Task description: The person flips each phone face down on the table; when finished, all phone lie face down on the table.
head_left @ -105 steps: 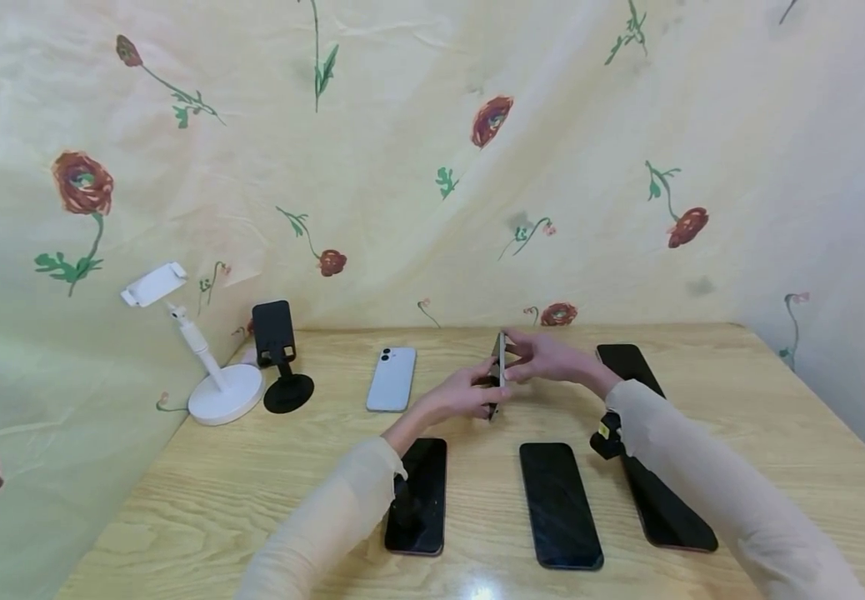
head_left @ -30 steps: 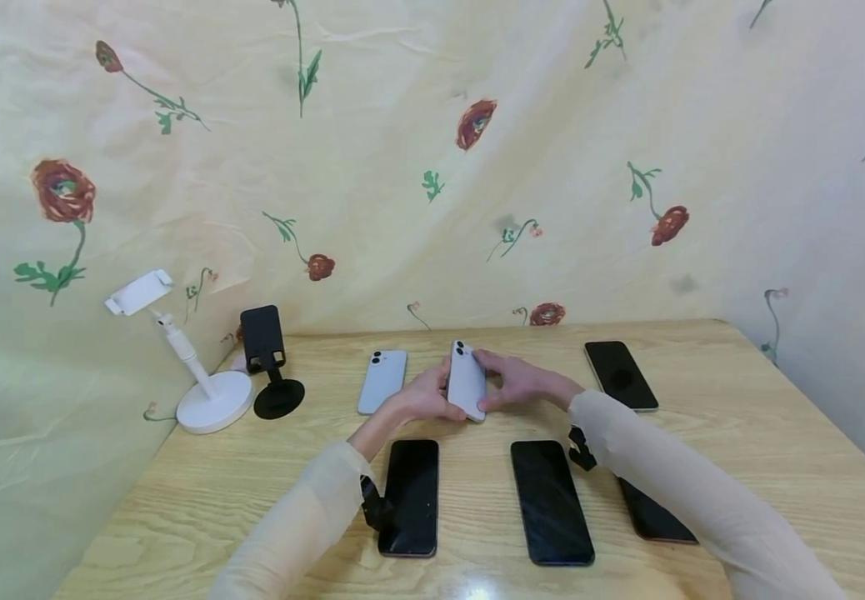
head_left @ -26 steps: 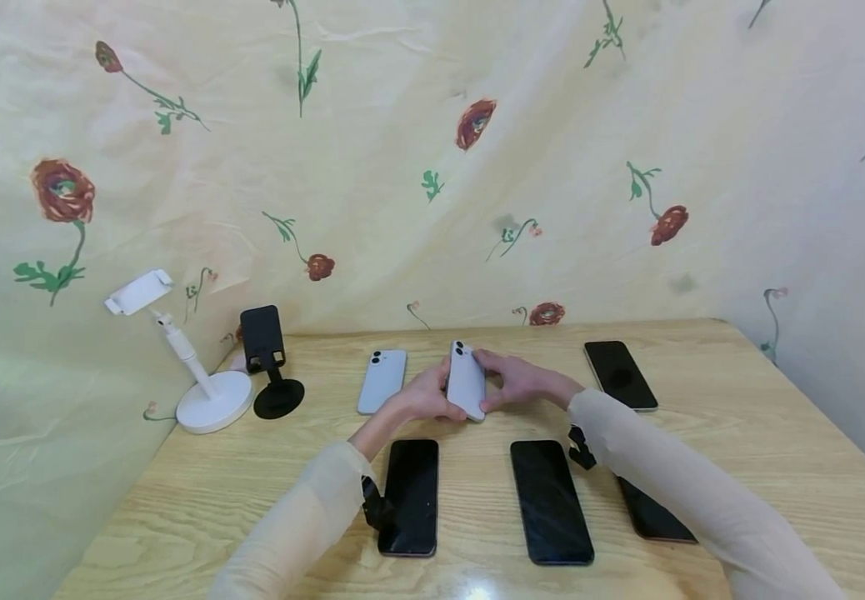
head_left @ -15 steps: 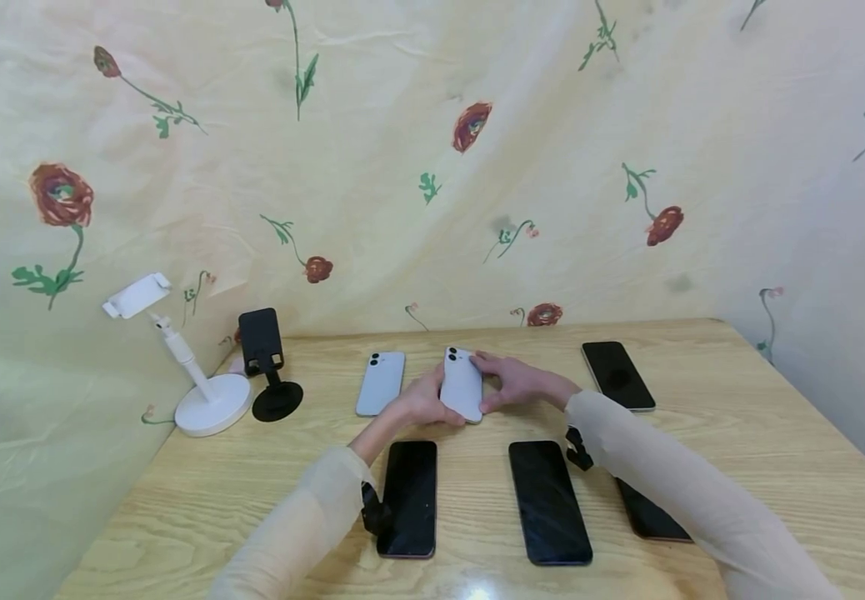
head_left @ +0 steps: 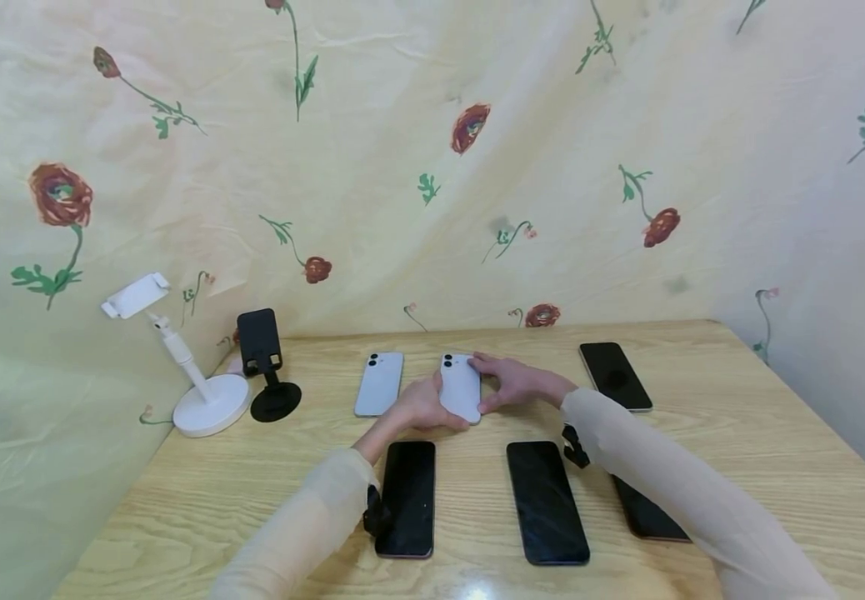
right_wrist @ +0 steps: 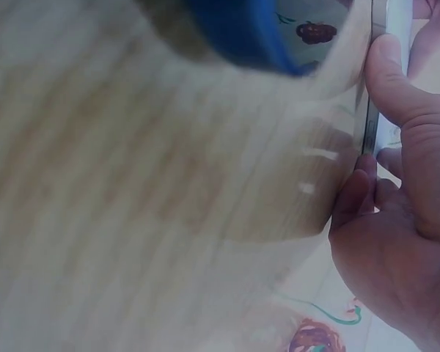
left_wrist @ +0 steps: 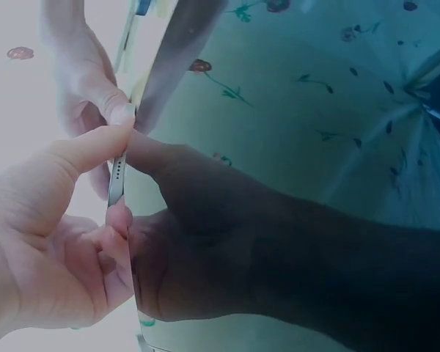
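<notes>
Between the two hands is a pale smartphone (head_left: 460,390), its back and dual camera facing up, low over the far middle of the table. My left hand (head_left: 423,406) grips its left side and lower corner; in the left wrist view, the thumb and a finger of the left hand (left_wrist: 55,235) pinch the thin edge (left_wrist: 117,176), where small speaker holes show. On the opposite side my right hand (head_left: 511,383) holds the right edge, with thumb and fingertips on the rim in the right wrist view. Left of the held phone lies a second pale smartphone (head_left: 380,384), also back up.
Dark-screened phones lie nearer the body: one by the left wrist (head_left: 408,500), one in the middle (head_left: 547,502), one partly under the right sleeve (head_left: 646,512). Another dark phone (head_left: 616,375) lies at back right. A white phone stand (head_left: 211,406) and a black one (head_left: 275,402) stand at left.
The held phone was on edge between the hands; it has been turned back up, then tipped flatter and lowered slightly to the left. Both hands keep hold of it.
</notes>
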`<state>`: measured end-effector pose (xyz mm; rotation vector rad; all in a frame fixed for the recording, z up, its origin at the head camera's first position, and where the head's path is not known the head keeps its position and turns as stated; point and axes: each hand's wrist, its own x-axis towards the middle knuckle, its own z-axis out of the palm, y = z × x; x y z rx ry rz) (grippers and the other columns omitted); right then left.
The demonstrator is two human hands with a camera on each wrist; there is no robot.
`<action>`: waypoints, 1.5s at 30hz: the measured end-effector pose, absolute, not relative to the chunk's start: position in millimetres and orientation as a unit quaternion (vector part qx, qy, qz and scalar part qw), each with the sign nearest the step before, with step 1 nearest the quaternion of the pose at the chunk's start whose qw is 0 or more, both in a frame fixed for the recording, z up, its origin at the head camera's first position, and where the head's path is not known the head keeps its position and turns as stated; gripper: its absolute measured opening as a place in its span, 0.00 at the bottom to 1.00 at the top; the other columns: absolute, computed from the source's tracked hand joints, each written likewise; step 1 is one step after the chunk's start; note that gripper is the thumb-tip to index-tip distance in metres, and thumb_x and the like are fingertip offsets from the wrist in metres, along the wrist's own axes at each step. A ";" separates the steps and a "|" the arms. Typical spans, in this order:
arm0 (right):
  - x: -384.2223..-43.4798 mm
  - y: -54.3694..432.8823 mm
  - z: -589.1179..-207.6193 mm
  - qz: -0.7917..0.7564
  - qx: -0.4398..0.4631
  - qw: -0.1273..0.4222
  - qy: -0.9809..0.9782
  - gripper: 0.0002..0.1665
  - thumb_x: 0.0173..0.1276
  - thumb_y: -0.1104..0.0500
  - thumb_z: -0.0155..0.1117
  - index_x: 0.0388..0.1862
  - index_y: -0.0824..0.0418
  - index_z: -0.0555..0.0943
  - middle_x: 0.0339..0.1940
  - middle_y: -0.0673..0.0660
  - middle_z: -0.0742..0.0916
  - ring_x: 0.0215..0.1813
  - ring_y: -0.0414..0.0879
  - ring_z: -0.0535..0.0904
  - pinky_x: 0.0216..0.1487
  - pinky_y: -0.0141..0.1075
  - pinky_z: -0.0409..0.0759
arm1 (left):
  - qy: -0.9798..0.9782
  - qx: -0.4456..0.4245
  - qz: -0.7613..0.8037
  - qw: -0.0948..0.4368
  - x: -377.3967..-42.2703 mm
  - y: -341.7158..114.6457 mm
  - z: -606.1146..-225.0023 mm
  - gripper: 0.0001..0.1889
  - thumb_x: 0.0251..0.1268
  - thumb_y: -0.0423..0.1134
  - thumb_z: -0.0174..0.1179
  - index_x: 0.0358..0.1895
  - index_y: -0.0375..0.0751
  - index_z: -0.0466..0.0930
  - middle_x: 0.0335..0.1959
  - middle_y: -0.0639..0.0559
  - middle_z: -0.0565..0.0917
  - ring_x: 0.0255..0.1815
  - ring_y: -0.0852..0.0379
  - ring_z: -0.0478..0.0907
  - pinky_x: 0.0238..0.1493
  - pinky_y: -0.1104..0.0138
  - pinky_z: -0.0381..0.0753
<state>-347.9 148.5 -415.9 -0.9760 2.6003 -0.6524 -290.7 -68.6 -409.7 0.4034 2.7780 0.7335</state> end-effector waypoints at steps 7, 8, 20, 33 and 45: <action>-350.6 147.9 -414.4 -0.223 -0.338 0.147 0.902 0.56 0.64 0.46 0.74 0.79 0.69 0.56 0.79 0.71 0.54 0.77 0.67 0.51 0.73 0.57 0.52 | 0.957 0.129 0.219 0.139 -292.6 -66.0 -406.4 0.54 0.52 0.58 0.74 0.74 0.27 0.58 0.21 0.50 0.79 0.14 0.59 0.72 0.19 0.69 0.69; -350.4 148.0 -414.5 -0.225 -0.337 0.146 0.903 0.56 0.63 0.47 0.74 0.79 0.69 0.56 0.79 0.71 0.54 0.77 0.68 0.51 0.73 0.57 0.52 | 0.956 0.128 0.222 0.141 -292.5 -65.7 -406.1 0.54 0.52 0.58 0.75 0.74 0.27 0.58 0.22 0.49 0.78 0.14 0.59 0.72 0.19 0.69 0.69; -338.5 169.9 -403.7 -0.257 -0.344 0.114 0.896 0.41 0.68 0.54 0.70 0.69 0.78 0.67 0.61 0.72 0.79 0.58 0.61 0.79 0.57 0.50 0.76 | 0.949 0.117 0.263 0.127 -282.9 -59.6 -406.6 0.32 0.57 0.65 0.68 0.42 0.34 0.77 0.17 0.52 0.72 0.13 0.58 0.67 0.16 0.68 0.63; -333.9 275.7 -357.6 -0.262 -0.243 -0.007 0.934 0.24 0.74 0.61 0.60 0.56 0.82 0.75 0.41 0.71 0.86 0.40 0.60 0.84 0.38 0.49 0.82 | 0.959 0.206 0.193 0.024 -289.1 23.1 -390.8 0.33 0.68 0.59 0.62 0.63 0.34 0.77 0.46 0.45 0.86 0.45 0.51 0.83 0.45 0.62 0.81; -332.4 345.1 -364.3 -0.262 -0.144 0.086 0.950 0.28 0.73 0.67 0.53 0.61 0.91 0.62 0.51 0.86 0.77 0.41 0.64 0.84 0.38 0.49 0.84 | 0.945 0.239 0.217 0.051 -301.3 121.5 -402.1 0.39 0.61 0.58 0.69 0.69 0.39 0.70 0.58 0.49 0.80 0.53 0.56 0.79 0.48 0.68 0.77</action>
